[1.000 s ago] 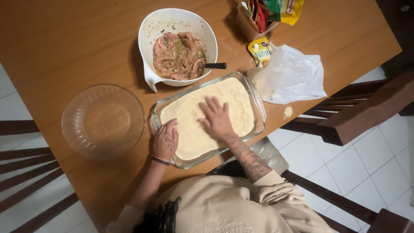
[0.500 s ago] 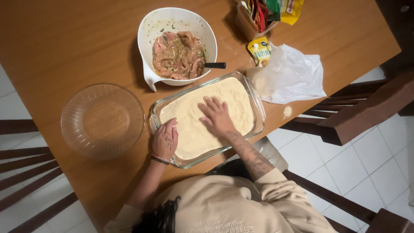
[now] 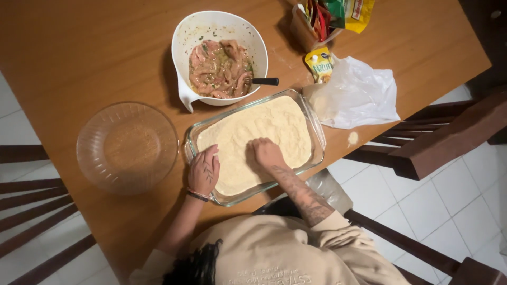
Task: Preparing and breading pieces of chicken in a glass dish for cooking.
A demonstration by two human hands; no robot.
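A rectangular glass baking dish (image 3: 311, 119) filled with pale yellow flour (image 3: 269, 126) lies on the brown wooden table. My left hand (image 3: 204, 170) rests on the dish's near left rim, fingers lying over the edge. My right hand (image 3: 265, 152) presses into the flour near the dish's front, fingers curled down into it. Behind the dish stands a white bowl (image 3: 211, 26) of marinated raw meat strips (image 3: 218, 68) with a black utensil handle (image 3: 264, 81) sticking out on its right side.
An empty clear glass bowl (image 3: 127, 145) sits to the left of the dish. A white plastic bag (image 3: 356, 95) and several food packets (image 3: 327, 21) lie at the back right. Wooden chairs (image 3: 443, 137) flank the table over a white tiled floor.
My right hand has slid from the middle of the flour toward the near edge and its spread fingers have curled. My left hand has stayed on the rim.
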